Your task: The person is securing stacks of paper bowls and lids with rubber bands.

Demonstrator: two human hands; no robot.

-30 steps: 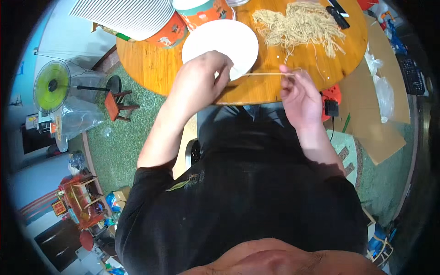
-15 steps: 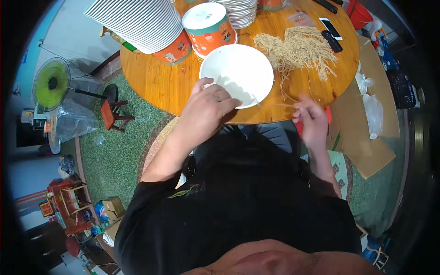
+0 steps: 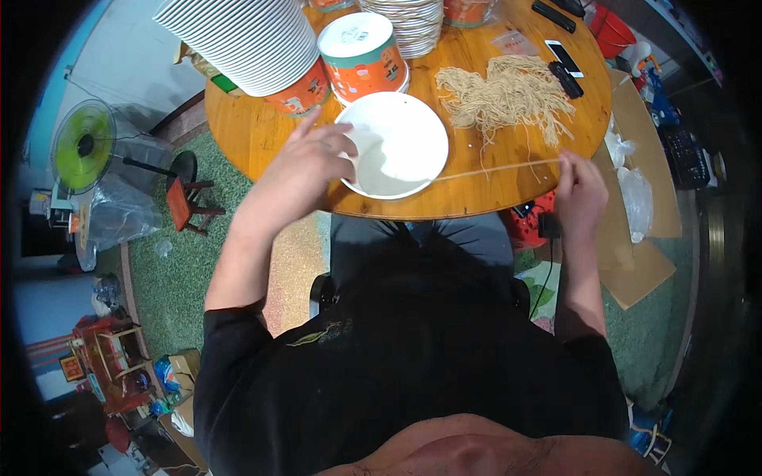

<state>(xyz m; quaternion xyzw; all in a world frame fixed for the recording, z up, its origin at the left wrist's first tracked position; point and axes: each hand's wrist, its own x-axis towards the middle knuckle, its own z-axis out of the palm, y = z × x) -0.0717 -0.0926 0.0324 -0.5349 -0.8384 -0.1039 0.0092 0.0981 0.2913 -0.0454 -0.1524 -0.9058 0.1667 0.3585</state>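
Observation:
An open white paper bucket (image 3: 401, 131) stands tilted toward me at the table's near edge. My left hand (image 3: 309, 163) is at its left rim, with bent fingers over the edge and one finger raised; it appears to grip the wall. A beige string (image 3: 500, 168) runs taut from the bucket's near right rim across the tabletop. Its other end is pinched in my closed right hand (image 3: 582, 186), just past the table's edge. Farther back lies a loose heap of beige strings (image 3: 508, 99).
A tall stack of white paper buckets (image 3: 242, 44) leans at the back left, beside an upside-down orange and green bucket (image 3: 363, 63). More stacked buckets (image 3: 405, 24) stand behind. A phone (image 3: 563, 58) and a black object (image 3: 565, 79) lie right of the strings on the wooden table (image 3: 262, 143).
My right hand has moved outward to the right, drawing the string into a long straight line. The bucket and my left hand have shifted left.

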